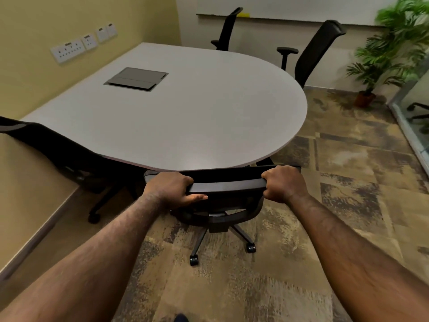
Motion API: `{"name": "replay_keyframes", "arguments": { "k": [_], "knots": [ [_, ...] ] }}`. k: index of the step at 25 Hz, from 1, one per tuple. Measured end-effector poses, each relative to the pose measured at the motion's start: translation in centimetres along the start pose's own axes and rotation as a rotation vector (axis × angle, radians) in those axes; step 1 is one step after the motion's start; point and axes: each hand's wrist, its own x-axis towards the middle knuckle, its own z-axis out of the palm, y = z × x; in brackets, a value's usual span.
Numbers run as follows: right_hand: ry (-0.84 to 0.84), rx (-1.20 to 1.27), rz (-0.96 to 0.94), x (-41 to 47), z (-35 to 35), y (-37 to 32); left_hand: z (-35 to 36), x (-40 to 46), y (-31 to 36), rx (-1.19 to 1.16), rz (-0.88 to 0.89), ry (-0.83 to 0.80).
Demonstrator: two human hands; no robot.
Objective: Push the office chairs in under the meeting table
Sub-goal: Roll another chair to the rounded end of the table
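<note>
The left hand (pixel 170 187) grips the top edge of the near chair's backrest (pixel 226 185), fingers curled over it and thumb stretched along its underside, while the right hand (pixel 284 183) wraps tightly round the same edge further right. Just beyond both hands, the backrest meets the rounded rim of the grey table (pixel 185 117), seat hidden underneath.

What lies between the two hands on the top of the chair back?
Only the bare top rail of the chair back lies between the left hand and right hand, in the head view.
</note>
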Motion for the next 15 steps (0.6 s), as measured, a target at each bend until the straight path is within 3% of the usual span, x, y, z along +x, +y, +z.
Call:
{"name": "replay_keyframes", "arguments": {
  "k": [15],
  "knots": [
    [0.053, -0.03, -0.068, 4.2, 0.3, 2.3, -0.1, 3.0, -1.0, -0.016, -0.025, -0.007]
  ]
}}
